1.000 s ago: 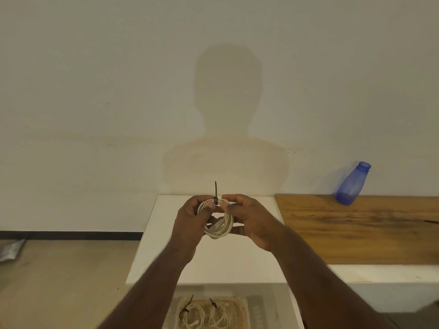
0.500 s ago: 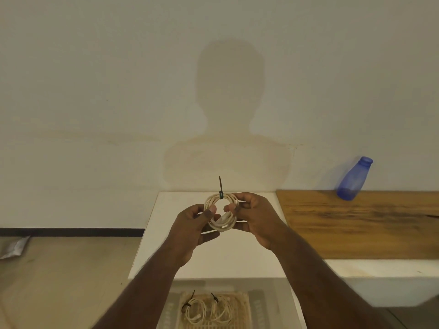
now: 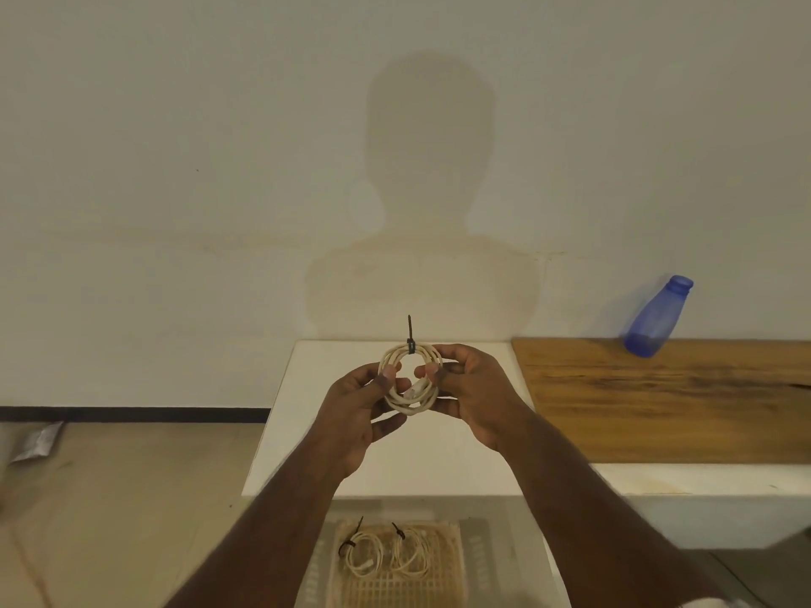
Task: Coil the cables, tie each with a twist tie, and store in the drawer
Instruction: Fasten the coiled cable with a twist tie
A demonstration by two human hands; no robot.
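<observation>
A coiled white cable [image 3: 410,401] is held upright above the white table [image 3: 307,432]. A black tie [image 3: 410,340] cinches the top of the coil, its tail sticking straight up. My left hand [image 3: 360,410] pinches the coil's left side. My right hand [image 3: 474,388] pinches the right side, thumb inside the loop. Below, an open drawer [image 3: 496,559] holds two more coiled white cables [image 3: 386,555], each bound with a black tie, lying in a woven tray.
A blue plastic bottle [image 3: 656,318] stands at the back of a wooden board [image 3: 658,401] to the right. A plain wall rises behind the table. A silver packet [image 3: 37,443] lies on the floor at far left.
The coil has been turned to face me and spread open between both hands, and the tie's tail now points up above the fingers. The view shifted slightly.
</observation>
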